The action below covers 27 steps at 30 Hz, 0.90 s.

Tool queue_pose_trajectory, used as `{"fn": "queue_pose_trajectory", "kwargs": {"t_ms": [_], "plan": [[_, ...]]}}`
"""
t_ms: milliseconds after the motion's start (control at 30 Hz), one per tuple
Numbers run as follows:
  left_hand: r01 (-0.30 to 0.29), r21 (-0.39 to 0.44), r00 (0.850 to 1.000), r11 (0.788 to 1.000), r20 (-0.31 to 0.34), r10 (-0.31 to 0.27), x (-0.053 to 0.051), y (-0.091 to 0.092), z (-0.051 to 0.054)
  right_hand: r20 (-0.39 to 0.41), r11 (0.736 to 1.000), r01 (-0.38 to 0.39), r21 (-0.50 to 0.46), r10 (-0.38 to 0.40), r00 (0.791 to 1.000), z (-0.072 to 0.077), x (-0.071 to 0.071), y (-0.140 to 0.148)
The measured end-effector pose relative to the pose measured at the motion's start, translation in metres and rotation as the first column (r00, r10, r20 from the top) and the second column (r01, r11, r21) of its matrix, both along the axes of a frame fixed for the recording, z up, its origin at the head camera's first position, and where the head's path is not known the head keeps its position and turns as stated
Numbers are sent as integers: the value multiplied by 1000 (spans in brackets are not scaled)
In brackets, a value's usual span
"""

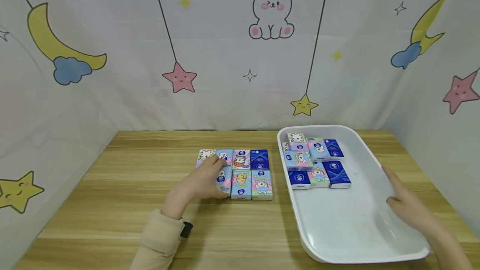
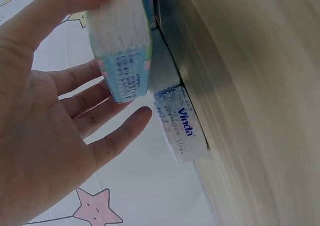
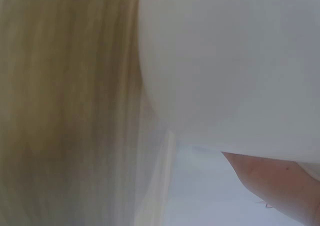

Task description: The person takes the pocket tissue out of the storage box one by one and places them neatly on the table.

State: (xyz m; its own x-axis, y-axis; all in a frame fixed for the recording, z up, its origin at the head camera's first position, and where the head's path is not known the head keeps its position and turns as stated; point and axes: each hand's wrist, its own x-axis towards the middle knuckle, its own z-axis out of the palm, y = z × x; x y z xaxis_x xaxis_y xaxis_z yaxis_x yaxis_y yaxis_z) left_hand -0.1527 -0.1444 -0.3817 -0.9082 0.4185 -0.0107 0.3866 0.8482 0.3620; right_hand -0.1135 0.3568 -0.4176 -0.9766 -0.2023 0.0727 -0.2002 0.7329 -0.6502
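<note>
My left hand [image 1: 204, 180] holds a tissue pack [image 1: 223, 178] with a pastel cartoon print, thumb at its near end and fingers at the far side. In the left wrist view this pack [image 2: 125, 60] is tilted between thumb and fingers, close to a white-ended Vinda pack [image 2: 181, 126]. Beside the hand, further packs stand in two rows on the table, among them a yellow-figure pack [image 1: 241, 183] and a dark blue pack [image 1: 259, 159]. My right hand [image 1: 412, 211] grips the right rim of the white tray [image 1: 345, 228], thumb inside; its other fingers are mostly hidden.
Inside the tray's far left part lie several tissue packs, some stacked, including a blue one [image 1: 337, 174] and a pastel one [image 1: 298, 159]. The wooden table [image 1: 112, 203] meets a patterned curtain [image 1: 225, 111] at the back and sides.
</note>
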Motion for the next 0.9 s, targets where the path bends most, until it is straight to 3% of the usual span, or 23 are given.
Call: {"fn": "queue_pose_trajectory", "kwargs": {"t_ms": [433,733,900], "plan": [[4,-59,1000,998,-21,-5,-2,1,-11,38,1000,-1,7,0,999,4,0,0],[11,-35,1000,999,-21,-12,-1,1,-12,61,1000,18,16,-19,998,5,-1,-1],[12,-21,1000,1000,-11,-12,-1,1,-12,15,1000,-1,8,0,1000,1,0,1]]}}
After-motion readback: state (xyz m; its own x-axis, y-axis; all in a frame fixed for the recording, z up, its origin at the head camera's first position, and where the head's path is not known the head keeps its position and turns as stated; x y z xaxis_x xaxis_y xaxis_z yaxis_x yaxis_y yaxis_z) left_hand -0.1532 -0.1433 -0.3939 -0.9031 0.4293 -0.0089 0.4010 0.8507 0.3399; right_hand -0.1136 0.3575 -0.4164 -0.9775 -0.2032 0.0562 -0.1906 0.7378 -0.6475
